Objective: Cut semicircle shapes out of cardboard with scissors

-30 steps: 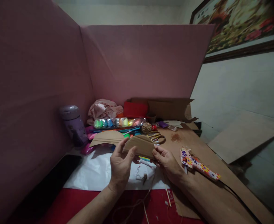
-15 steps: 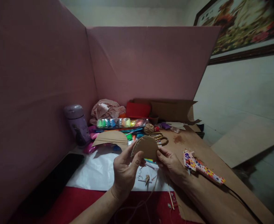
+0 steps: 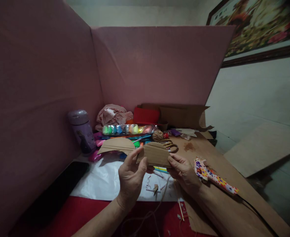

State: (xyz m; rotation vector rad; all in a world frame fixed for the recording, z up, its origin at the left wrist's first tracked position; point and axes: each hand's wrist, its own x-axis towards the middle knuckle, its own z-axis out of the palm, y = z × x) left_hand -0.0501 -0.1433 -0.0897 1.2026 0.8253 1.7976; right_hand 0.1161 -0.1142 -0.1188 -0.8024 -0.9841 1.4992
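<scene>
Between my hands is a half-round piece of brown cardboard (image 3: 155, 154), its curved edge up and its straight edge toward me. My left hand (image 3: 131, 176) pinches its left end, thumb in front and fingers behind. At the right corner, my right hand (image 3: 183, 169) grips it between thumb and fingers. Just behind to the left lies a larger cut cardboard piece (image 3: 116, 145) with a curved outline. Scissors (image 3: 172, 146) with brown handles lie behind the held piece, their blades hidden. Below it, paper scraps (image 3: 155, 188) are scattered on the white sheet (image 3: 98, 182).
A flowered glue gun (image 3: 215, 177) with a black cord lies right on a cardboard sheet (image 3: 233, 207). At left stand a purple bottle (image 3: 82, 131) and a dark phone-like slab (image 3: 61, 187). Behind are packed coloured clay (image 3: 130, 129), a twine ball (image 3: 157, 135) and pink partitions (image 3: 157, 65).
The held cardboard has been turned in my fingers, so its flat face with crease lines now shows and the corrugated curved edge is less visible. Both hands keep hold of it.
</scene>
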